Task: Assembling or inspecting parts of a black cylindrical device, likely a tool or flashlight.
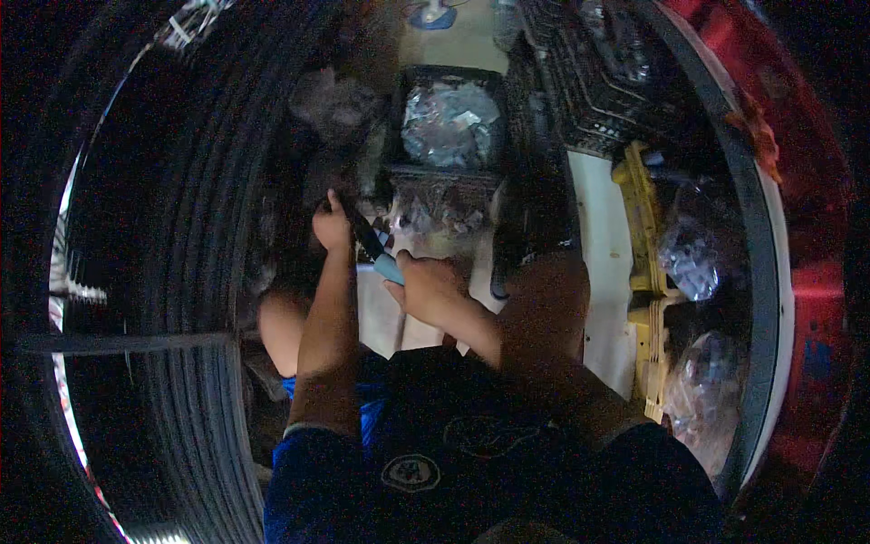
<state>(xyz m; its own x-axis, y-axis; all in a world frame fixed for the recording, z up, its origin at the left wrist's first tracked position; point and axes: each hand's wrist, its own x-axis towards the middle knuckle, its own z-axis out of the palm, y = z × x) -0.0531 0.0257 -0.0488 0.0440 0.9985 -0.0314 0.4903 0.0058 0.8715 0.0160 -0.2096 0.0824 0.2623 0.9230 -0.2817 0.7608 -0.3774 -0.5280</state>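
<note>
My right hand (430, 288) is closed around the light-blue handle of a slim tool (388, 268). From the handle a dark part slants up and left toward my left hand (333, 227); its exact kind is too dark to make out. My left hand is closed with its thumb up, close by the dark end of the tool. Whatever its fingers hold is lost in the shadow. Just beyond both hands lies a heap of clear plastic bags (439, 207).
Ahead stands a black crate (396, 122) filled with crumpled clear plastic (451, 125). Dark stacked crates (580, 86) rise at the far right, dark ridged stacks (195, 227) at the left. Yellow plastic crates (645, 227) and bagged items (693, 258) line the right side.
</note>
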